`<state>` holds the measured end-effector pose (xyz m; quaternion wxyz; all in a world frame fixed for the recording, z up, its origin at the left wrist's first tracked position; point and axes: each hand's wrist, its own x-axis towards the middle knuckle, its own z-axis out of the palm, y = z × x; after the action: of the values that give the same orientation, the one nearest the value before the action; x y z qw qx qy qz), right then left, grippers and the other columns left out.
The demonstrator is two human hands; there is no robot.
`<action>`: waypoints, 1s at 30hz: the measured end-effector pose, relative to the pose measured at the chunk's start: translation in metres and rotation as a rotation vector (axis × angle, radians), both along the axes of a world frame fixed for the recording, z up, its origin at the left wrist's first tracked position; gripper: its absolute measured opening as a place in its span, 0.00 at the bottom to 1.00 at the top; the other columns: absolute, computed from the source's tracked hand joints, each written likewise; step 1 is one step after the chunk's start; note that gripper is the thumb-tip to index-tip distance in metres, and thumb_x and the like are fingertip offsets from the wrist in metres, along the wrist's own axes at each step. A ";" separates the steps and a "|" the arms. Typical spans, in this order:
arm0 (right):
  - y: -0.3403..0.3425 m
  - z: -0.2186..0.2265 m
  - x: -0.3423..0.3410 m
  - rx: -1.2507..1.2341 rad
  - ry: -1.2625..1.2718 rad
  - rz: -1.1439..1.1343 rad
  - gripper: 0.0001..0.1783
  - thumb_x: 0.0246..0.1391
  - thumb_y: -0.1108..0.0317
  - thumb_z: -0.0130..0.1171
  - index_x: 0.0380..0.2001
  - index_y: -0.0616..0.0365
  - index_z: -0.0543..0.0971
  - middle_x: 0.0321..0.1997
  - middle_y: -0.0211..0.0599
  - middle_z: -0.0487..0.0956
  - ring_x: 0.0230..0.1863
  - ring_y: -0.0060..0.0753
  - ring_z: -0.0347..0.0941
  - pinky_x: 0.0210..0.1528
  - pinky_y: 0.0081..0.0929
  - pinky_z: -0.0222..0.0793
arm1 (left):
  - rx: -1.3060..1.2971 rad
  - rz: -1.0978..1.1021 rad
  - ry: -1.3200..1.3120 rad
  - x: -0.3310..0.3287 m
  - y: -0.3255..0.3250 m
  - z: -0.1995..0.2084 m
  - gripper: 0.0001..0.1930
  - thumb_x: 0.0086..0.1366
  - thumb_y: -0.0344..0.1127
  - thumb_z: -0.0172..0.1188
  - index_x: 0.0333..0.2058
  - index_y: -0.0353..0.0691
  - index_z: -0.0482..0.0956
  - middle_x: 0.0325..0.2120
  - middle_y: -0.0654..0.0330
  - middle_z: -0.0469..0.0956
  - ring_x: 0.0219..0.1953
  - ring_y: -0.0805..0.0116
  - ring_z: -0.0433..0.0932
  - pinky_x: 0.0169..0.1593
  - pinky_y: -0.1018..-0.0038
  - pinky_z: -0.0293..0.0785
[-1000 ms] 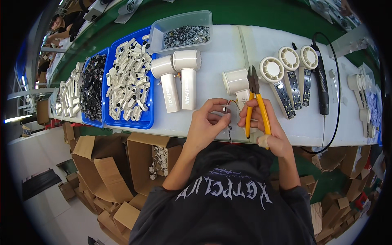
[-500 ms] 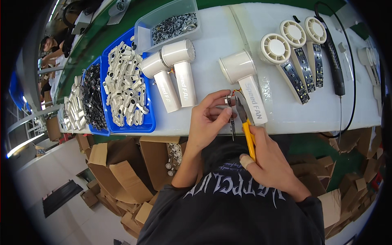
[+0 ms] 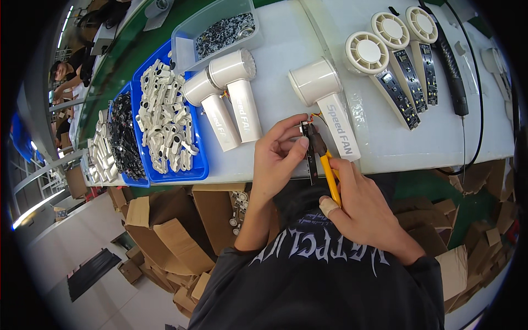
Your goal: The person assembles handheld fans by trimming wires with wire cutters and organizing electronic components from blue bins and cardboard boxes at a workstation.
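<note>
My left hand is closed on a narrow black circuit board, pinching it near its upper end between thumb and fingers. In my right hand is a pair of pliers with yellow handles. The dark jaws lie against the board's upper part, beside my left thumb; whether they grip anything is too small to tell. Thin coloured wires run from near the board's top to a white handheld fan body, which lies just beyond my hands with its handle toward me. A light-coloured wrap covers part of my right thumb.
Two more white fan bodies lie to the left, near a blue tray of white parts and a clear bin of small metal pieces. Right are several round-headed parts with boards and a black corded tool. Cardboard boxes stand below.
The pliers' jaws have moved left, from beside the board onto its upper part. The board has turned to show more of its dark face. The whole view has shifted slightly.
</note>
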<state>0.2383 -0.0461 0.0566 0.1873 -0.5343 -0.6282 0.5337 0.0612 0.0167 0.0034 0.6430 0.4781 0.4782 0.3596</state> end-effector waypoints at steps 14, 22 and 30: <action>-0.005 -0.007 -0.003 0.099 0.012 -0.054 0.24 0.52 0.70 0.49 0.49 0.70 0.57 0.38 0.59 0.69 0.32 0.55 0.69 0.37 0.42 0.64 | -0.013 0.015 0.028 0.001 0.000 0.002 0.20 0.58 0.23 0.55 0.51 0.30 0.69 0.39 0.50 0.79 0.31 0.74 0.77 0.36 0.87 0.71; -0.001 -0.005 -0.002 -0.037 0.074 -0.024 0.26 0.48 0.72 0.49 0.49 0.71 0.57 0.38 0.58 0.68 0.28 0.54 0.69 0.33 0.42 0.64 | -0.017 -0.001 0.028 0.001 0.000 0.000 0.21 0.57 0.23 0.57 0.51 0.30 0.69 0.40 0.50 0.79 0.31 0.74 0.77 0.36 0.87 0.72; -0.005 -0.013 -0.005 0.096 -0.022 -0.005 0.29 0.44 0.73 0.50 0.50 0.72 0.57 0.40 0.59 0.65 0.29 0.55 0.68 0.32 0.45 0.66 | 0.022 0.001 0.011 0.002 -0.002 -0.002 0.20 0.58 0.22 0.57 0.50 0.31 0.70 0.35 0.54 0.77 0.25 0.81 0.71 0.29 0.90 0.66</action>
<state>0.2334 -0.0510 0.0440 0.2071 -0.5321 -0.6539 0.4963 0.0631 0.0149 0.0015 0.6347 0.4869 0.4781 0.3626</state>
